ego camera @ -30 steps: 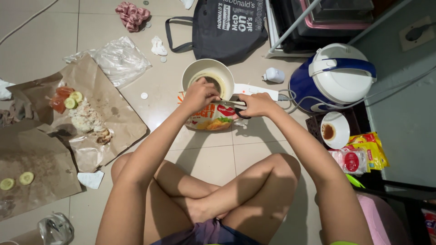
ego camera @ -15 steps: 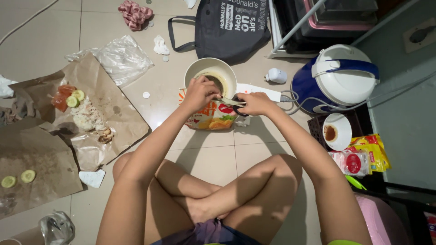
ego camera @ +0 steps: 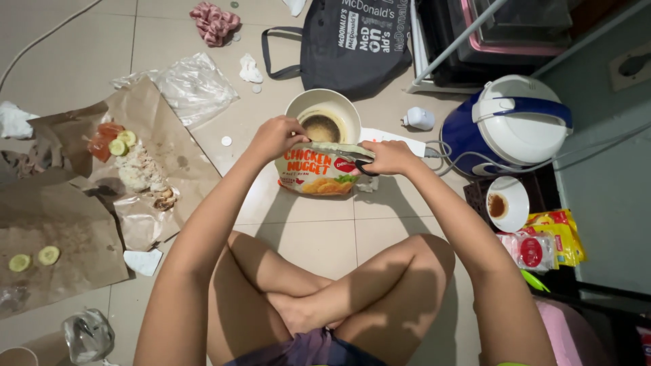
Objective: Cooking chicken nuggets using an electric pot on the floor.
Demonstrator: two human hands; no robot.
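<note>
The right hand (ego camera: 388, 156) hid most of the black-handled scissors (ego camera: 364, 167). The dark fabric tote bag (ego camera: 352, 37) ran off the top edge. The small white floor scraps (ego camera: 226, 141) were too tiny to identify.

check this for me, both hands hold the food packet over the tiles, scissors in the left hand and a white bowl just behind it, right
Not quite: the scissors are in the right hand, not the left. The head view shows the left hand pinching the top corner of the food packet. The rest stands: the white bowl sits just behind it on the tiles.
</note>
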